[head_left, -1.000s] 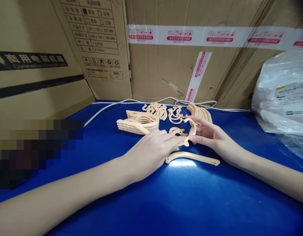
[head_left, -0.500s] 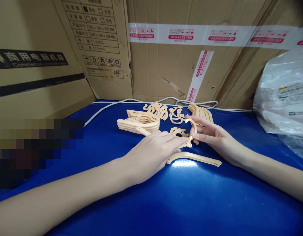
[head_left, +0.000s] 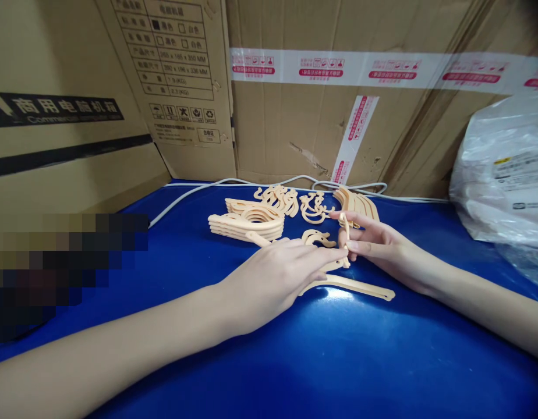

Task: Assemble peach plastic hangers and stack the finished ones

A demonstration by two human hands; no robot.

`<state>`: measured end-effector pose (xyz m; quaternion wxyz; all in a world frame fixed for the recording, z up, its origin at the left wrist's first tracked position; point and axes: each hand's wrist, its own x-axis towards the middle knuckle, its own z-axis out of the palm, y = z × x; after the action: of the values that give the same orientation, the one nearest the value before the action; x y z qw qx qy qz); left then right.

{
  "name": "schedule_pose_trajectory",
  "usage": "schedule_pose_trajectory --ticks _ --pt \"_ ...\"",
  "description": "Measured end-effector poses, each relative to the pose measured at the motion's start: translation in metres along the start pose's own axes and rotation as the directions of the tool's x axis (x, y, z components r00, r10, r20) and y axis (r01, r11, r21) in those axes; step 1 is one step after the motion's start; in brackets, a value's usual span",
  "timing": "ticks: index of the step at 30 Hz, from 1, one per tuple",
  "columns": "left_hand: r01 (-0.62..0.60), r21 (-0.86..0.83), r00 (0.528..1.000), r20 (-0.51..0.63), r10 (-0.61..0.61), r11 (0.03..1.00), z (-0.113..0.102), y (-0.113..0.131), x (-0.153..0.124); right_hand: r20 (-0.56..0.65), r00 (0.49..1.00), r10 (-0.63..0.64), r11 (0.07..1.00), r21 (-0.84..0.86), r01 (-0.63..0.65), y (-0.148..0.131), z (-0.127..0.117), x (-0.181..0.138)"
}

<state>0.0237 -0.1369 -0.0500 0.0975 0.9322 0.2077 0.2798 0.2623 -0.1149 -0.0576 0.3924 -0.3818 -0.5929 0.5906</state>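
Between the thumb and fingers of my right hand (head_left: 374, 240) is a cream plastic hanger hook (head_left: 346, 230), turned nearly edge-on. My left hand (head_left: 286, 265) is closed over a cream hanger arm (head_left: 257, 238), whose one end sticks out past the knuckles; most of it is hidden under the palm. The left index fingertip meets the lower end of the hook. Just below those fingers a second hanger arm (head_left: 360, 286) lies on the blue table, one end hidden by the left hand. Behind the hands rests a loose curved hook piece (head_left: 315, 237).
A stack of hanger arms (head_left: 247, 228) stands left of centre, with loose hooks (head_left: 275, 198) behind it. More hooks (head_left: 313, 214) and another arm pile (head_left: 358, 205) lie farther right. A white cable (head_left: 216, 182), cardboard boxes (head_left: 286, 128) and a plastic-wrapped package (head_left: 500, 174) border the blue table (head_left: 339, 361).
The hook in my right hand has turned from showing its open curve to nearly edge-on. My left fingertips have moved slightly right, onto its lower end.
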Motion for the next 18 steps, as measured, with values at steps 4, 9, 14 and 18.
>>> schedule_pose_trajectory --ticks 4,9,14,18 --pt "-0.008 -0.008 1.0 0.009 0.008 1.0 0.0001 0.0002 -0.0007 0.045 0.999 0.007 1.0 -0.029 -0.006 0.0008 -0.0001 -0.0008" --pt "-0.013 0.001 1.0 0.004 0.013 1.0 0.0005 -0.0008 -0.0007 0.044 0.999 -0.015 0.994 -0.11 0.02 0.0002 0.0017 -0.0014" --pt "0.003 0.05 1.0 0.026 -0.005 0.999 0.002 -0.0032 -0.0019 -0.002 0.998 -0.069 0.979 -0.193 0.067 -0.0022 0.0065 -0.0012" --pt "0.033 0.109 0.997 0.072 -0.041 0.994 0.0021 -0.0031 -0.0028 -0.013 0.997 -0.08 0.957 -0.28 0.073 -0.0027 0.008 -0.0026"
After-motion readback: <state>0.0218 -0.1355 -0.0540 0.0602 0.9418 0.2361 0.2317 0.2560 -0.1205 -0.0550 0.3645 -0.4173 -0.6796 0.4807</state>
